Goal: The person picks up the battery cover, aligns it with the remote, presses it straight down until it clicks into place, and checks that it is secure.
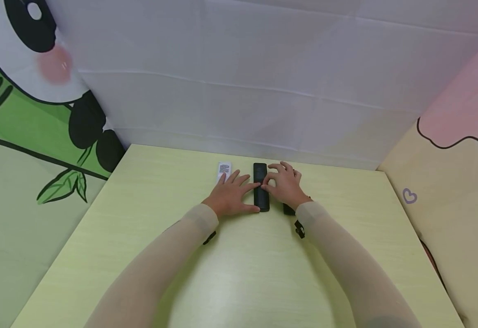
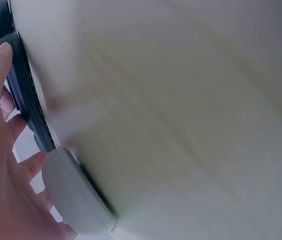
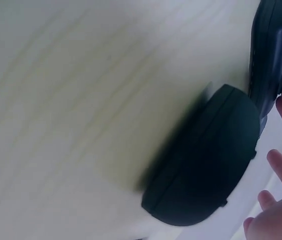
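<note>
A long black remote control lies on the table between the two hands. My left hand has its fingers spread and straight, with the thumb and index finger touching the remote's left side; its thumb lies on the dark casing in the left wrist view. From the other side my right hand curls its thumb and index finger together and pinches at the remote's right edge. Beyond my left fingers sits a white remote-like thing with a printed label. A second black device lies under my right wrist, mostly hidden in the head view.
The pale wooden table reaches back to a white cloth wall. Printed cloth panels stand at the left and right. A dark wrist strap shows below the right sleeve.
</note>
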`<state>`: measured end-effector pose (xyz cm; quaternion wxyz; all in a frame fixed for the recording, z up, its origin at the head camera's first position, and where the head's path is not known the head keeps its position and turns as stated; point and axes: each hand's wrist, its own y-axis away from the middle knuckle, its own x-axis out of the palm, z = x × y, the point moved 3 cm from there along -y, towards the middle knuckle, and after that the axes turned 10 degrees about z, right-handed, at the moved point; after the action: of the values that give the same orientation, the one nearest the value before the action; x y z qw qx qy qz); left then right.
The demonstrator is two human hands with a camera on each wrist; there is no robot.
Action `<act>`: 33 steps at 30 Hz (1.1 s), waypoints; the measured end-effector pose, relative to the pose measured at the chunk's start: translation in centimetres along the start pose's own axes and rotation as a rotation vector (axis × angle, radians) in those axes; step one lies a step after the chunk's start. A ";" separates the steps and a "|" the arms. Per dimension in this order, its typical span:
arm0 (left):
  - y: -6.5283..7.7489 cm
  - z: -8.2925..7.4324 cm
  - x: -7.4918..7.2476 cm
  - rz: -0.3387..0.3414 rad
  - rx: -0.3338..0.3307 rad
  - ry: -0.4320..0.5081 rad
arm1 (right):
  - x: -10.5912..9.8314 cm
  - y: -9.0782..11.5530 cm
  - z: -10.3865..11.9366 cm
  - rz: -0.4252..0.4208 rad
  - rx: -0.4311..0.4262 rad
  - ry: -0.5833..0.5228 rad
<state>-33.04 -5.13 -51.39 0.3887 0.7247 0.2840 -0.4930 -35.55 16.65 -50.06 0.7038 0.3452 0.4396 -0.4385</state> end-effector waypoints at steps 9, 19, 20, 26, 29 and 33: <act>-0.1 -0.1 0.0 0.000 0.001 -0.004 | 0.1 -0.2 -0.6 0.010 0.071 -0.024; 0.0 -0.1 -0.1 0.000 -0.001 0.003 | 0.3 -0.4 -0.9 0.015 0.078 -0.031; 0.0 -0.1 -0.1 -0.001 -0.001 0.003 | 0.2 -0.4 -0.9 0.014 0.077 -0.031; 0.1 -0.1 0.0 -0.006 0.000 0.006 | 0.2 -0.1 -0.8 0.015 0.083 -0.033; 0.1 -0.2 -0.1 -0.007 0.000 0.008 | 0.3 0.0 -0.9 0.010 0.085 -0.038; 0.3 -0.4 -0.2 -0.002 -0.004 0.011 | 0.4 0.2 -1.2 0.000 0.075 -0.045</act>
<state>-32.71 -4.94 -51.04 0.3882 0.7264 0.2878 -0.4888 -35.67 17.61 -50.83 0.7000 0.3613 0.4070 -0.4624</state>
